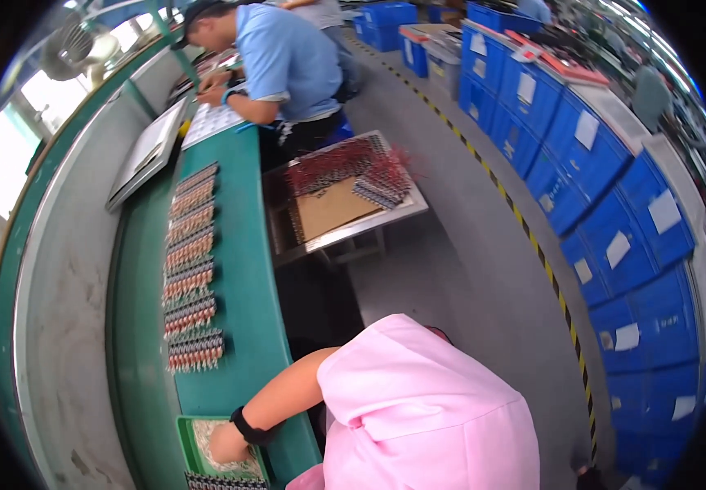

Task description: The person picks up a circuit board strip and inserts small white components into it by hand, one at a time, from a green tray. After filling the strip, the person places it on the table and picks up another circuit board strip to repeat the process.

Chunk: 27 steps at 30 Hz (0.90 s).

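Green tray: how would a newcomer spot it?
Follow the long green workbench past its rows of small components to the near end. The green tray sits there: rimmed, unlike the bare rows, with the left hand in it.

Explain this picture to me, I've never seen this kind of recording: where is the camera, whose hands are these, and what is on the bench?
The one view comes from a wide fisheye camera worn on a person's head, so straight edges bend near the rim. No robot is involved. The wearer's own hands do not show here. The bare arm with a black wristband seems to belong to a co-worker in a pink top just ahead; that hand rests in a shallow green plastic tray of small parts, and its grip is too small to tell. Along the long green workbench lie rows of small red-and-metal components. Beside it, a metal tray table holds red-wired parts. Farther on sits a person in a blue shirt. Blue plastic crates are stacked on the right.
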{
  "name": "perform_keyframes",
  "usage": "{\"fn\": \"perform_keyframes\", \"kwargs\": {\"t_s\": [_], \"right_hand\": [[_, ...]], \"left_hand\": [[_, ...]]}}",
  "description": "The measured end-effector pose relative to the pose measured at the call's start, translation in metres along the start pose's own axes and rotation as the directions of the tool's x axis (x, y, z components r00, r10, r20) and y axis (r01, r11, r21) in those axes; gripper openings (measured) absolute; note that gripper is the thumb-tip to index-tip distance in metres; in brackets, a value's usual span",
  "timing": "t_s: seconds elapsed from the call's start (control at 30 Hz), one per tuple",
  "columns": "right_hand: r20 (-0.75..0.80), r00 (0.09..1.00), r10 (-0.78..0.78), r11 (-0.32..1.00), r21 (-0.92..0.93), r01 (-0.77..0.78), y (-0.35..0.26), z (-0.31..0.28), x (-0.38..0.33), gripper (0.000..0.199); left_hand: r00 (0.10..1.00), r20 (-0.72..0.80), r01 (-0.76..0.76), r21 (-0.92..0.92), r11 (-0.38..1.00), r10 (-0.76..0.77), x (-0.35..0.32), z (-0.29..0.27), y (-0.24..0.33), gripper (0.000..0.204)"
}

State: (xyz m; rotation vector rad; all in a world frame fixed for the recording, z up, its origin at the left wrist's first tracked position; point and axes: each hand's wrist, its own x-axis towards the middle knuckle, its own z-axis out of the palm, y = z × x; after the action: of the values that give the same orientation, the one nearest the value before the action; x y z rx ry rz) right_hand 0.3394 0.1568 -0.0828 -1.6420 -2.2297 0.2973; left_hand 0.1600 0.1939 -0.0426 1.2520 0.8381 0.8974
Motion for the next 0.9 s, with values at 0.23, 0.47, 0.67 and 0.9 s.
{"fn": "perform_keyframes", "kwargs": {"t_s": [0.23, 0.47, 0.67, 0.9], "right_hand": [[-0.013, 0.98, -0.197, 0.97, 0.145, 0.197, -0.032, -0.014, 0.035, 0.012], [0.144, 0.981, -0.13, 0.91, 0.409, 0.061, -0.025, -0.051, 0.046, 0.011], [0.201, 0.973, -0.115, 0.866, 0.5, -0.001, -0.016, -0.048, 0.043, 0.011], [0.266, 0.964, -0.027, 0.798, 0.586, -0.139, -0.018, -0.056, 0.047, 0.014]], "left_hand": [[0.988, 0.151, -0.005, -0.205, 0.979, 0.037, 0.003, -0.06, 0.005, 0.03], [0.989, 0.049, 0.151, -0.318, 0.936, -0.143, -0.001, -0.037, 0.013, 0.022], [0.998, 0.066, 0.036, -0.466, 0.884, -0.006, -0.005, -0.038, -0.008, 0.024], [0.997, 0.051, 0.073, -0.423, 0.903, -0.056, -0.007, -0.032, 0.002, 0.027]]}}
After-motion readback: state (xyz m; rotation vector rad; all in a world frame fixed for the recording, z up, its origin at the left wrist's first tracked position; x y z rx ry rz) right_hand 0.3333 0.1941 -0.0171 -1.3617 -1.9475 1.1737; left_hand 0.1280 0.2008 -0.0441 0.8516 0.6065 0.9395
